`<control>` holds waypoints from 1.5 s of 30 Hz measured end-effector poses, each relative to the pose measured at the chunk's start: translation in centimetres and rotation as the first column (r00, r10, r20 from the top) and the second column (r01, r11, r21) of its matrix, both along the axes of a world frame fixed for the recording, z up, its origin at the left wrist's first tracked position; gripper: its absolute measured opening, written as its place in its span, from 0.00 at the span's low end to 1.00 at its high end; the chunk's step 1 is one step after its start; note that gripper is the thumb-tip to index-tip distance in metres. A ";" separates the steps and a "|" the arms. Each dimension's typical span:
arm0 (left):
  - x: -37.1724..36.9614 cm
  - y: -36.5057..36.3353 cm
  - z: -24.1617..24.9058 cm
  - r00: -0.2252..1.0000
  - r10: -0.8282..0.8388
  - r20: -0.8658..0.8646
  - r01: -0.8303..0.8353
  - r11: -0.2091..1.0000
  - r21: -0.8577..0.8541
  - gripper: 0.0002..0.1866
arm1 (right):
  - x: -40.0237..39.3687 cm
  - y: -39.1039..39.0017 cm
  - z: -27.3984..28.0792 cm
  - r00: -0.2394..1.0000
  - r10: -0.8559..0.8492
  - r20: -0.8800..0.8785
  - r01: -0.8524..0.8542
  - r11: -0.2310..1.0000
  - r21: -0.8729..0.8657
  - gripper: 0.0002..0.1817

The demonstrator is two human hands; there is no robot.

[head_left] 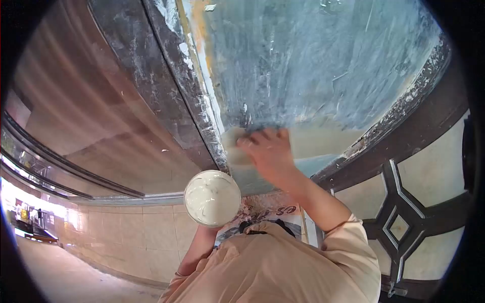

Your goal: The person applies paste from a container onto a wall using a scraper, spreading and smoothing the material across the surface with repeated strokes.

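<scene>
Brimming white paste tub (212, 197)

A worn blue-grey metal panel (313, 60), scuffed and streaked with white, is carrying a pale beige smear of wet filler (323, 139) along its lower edge. Below, a beige tiled floor (136, 232) is bearing a printed newspaper sheet (275, 209) lying flat beside the panel's base.

The door panel (313, 65) looks like metal, its blue-grey paint scratched, matt and flaking at the edges. The tub (212, 197) holds smooth, glossy white paste. The wall tiles (136, 227) appear beige and smooth. The sleeve (348, 252) is soft matt cloth.
</scene>
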State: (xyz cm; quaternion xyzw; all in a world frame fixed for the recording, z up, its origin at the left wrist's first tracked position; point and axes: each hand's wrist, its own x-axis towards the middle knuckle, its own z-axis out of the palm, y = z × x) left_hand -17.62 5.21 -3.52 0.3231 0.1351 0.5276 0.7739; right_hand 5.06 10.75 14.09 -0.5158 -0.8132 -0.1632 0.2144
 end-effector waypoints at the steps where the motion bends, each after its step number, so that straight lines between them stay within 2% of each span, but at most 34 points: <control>1: -0.1 -0.1 -0.1 0.984 0.053 -0.169 -0.028 0.988 0.149 0.29 | 0.0 -0.3 1.8 0.992 -0.028 -0.127 0.037 0.997 0.069 0.11; 2: -0.2 -0.2 -0.2 0.937 0.127 -0.326 -0.028 0.956 0.293 0.30 | 0.2 -0.8 3.8 0.992 -0.019 -0.127 0.027 0.998 0.062 0.11; 3: -0.2 -0.3 -0.3 0.936 0.133 -0.327 -0.036 0.958 0.286 0.30 | 0.7 -1.4 5.9 0.948 0.021 -0.317 -0.033 0.999 -0.032 0.10; 4: 0.1 -0.2 -0.5 0.973 0.070 -0.219 -0.027 0.981 0.191 0.31 | 1.0 -1.5 6.8 0.866 0.038 -0.498 -0.108 0.988 -0.113 0.09; 5: 0.3 -0.2 -0.5 0.995 0.014 -0.102 -0.004 0.995 0.097 0.31 | 1.1 -1.3 6.6 0.864 0.038 -0.501 -0.113 0.986 -0.119 0.09; 6: 0.7 -0.1 -0.1 0.983 0.021 -0.181 -0.023 1.000 -0.006 0.33 | 1.3 -1.2 6.1 0.865 0.060 -0.498 -0.220 0.937 -0.271 0.09; 7: 1.3 0.1 0.5 0.983 0.018 -0.182 -0.021 1.000 -0.014 0.33 | 1.4 -1.0 5.5 0.864 0.080 -0.498 -0.317 0.854 -0.413 0.10; 8: 1.9 0.2 1.4 0.916 0.090 -0.392 -0.023 0.985 0.173 0.33 | 1.2 -0.8 4.6 0.905 0.068 -0.421 -0.309 0.786 -0.536 0.13; 9: 2.8 0.4 2.2 0.804 0.195 -0.561 0.020 0.935 0.354 0.32 | 0.7 -0.8 3.5 0.907 0.063 -0.417 -0.303 0.785 -0.540 0.13; 10: 3.9 0.5 2.9 0.870 0.202 -0.450 -0.011 0.920 0.392 0.32 | 0.0 -0.9 2.5 0.933 0.112 -0.343 -0.304 0.756 -0.580 0.13; 11: 4.4 0.4 2.7 0.876 0.193 -0.442 -0.008 0.922 0.387 0.32 | -0.1 -1.0 2.0 0.951 0.159 -0.265 -0.295 0.725 -0.622 0.14; 13: 4.4 0.3 2.5 0.897 0.133 -0.421 0.000 0.953 0.303 0.32 | 0.5 -0.7 2.8 0.965 0.143 -0.218 -0.252 0.732 -0.633 0.15; 15: 4.4 0.2 2.1 0.916 0.075 -0.393 0.012 0.976 0.215 0.32 | 1.6 -0.7 3.9 0.971 0.055 -0.234 -0.173 0.838 -0.517 0.13; 18: 4.4 -0.4 1.4 0.939 -0.013 -0.344 0.041 0.996 0.074 0.33 | 2.1 -1.1 4.0 0.971 0.096 -0.220 -0.209 0.790 -0.576 0.13; 22: 4.8 -0.7 1.1 0.956 -0.128 -0.265 0.107 0.990 -0.095 0.33 | 3.3 -1.5 3.3 0.986 0.064 -0.157 -0.144 0.801 -0.581 0.13; 23: 5.1 -0.7 1.3 0.955 -0.139 -0.261 0.119 0.989 -0.093 0.33 | 3.9 -2.0 3.9 0.980 0.024 -0.197 -0.134 0.813 -0.567 0.13; 25: 6.0 -0.6 2.4 0.956 -0.132 -0.263 0.164 0.981 0.104 0.35 | 4.8 -3.0 4.1 0.971 -0.037 -0.235 -0.102 0.829 -0.550 0.13; 26: 6.4 -0.5 1.0 0.953 -0.152 -0.262 0.185 0.976 0.110 0.35 | 5.3 -3.3 3.6 0.970 -0.036 -0.242 -0.108 0.824 -0.556 0.13; 27: 6.6 -0.4 -1.6 0.977 -0.211 -0.034 0.210 0.977 -0.043 0.31 | 5.8 -3.7 3.1 0.968 -0.036 -0.249 -0.114 0.820 -0.561 0.14; 28: 7.1 -0.1 -2.3 0.954 -0.227 0.198 0.265 0.945 -0.190 0.29 | 6.4 -4.1 2.7 0.969 -0.065 -0.239 -0.096 0.792 -0.603 0.16; 32: 9.1 -0.1 -2.0 0.951 -0.270 0.153 0.293 0.943 -0.160 0.30 | 9.6 -5.8 2.1 0.947 -0.082 -0.311 -0.136 0.775 -0.618 0.17; 34: 9.8 -0.6 -1.0 0.956 -0.273 0.112 0.287 0.946 -0.150 0.31 | 11.1 -6.7 2.6 0.931 -0.163 -0.327 -0.102 0.745 -0.659 0.17; 38: 11.8 -0.4 1.2 0.959 -0.278 0.045 0.282 0.952 -0.123 0.32 | 15.5 -8.7 2.1 0.912 -0.171 -0.373 -0.088 0.807 -0.584 0.15; 39: 12.4 -0.2 1.6 0.964 -0.193 -0.182 0.222 0.963 0.153 0.33 | 16.7 -9.1 1.6 0.887 -0.160 -0.433 -0.118 0.828 -0.549 0.14; 40: 13.0 -0.1 1.9 0.930 -0.042 -0.365 0.206 0.882 0.424 0.34 | 17.9 -9.4 0.9 0.859 -0.147 -0.490 -0.147 0.847 -0.511 0.14; 41: 13.4 -0.1 0.9 0.930 -0.043 -0.366 0.208 0.882 0.423 0.34 | 19.0 -9.7 0.1 0.858 -0.149 -0.491 -0.146 0.847 -0.511 0.14; 43: 14.7 0.2 -1.4 0.933 -0.117 -0.342 0.217 0.938 0.271 0.34 | 21.1 -9.8 -1.4 0.758 -0.188 -0.625 -0.157 0.876 -0.455 0.12; 44: 15.5 0.2 -1.9 0.933 -0.114 -0.342 0.215 0.937 0.274 0.34 | 22.4 -9.7 -1.4 0.758 -0.185 -0.625 -0.159 0.877 -0.452 0.12; 45: 16.3 0.1 -1.9 0.957 -0.191 -0.218 0.229 0.959 0.166 0.33 | 23.9 -9.2 -1.4 0.788 -0.192 -0.585 -0.079 0.911 -0.405 0.12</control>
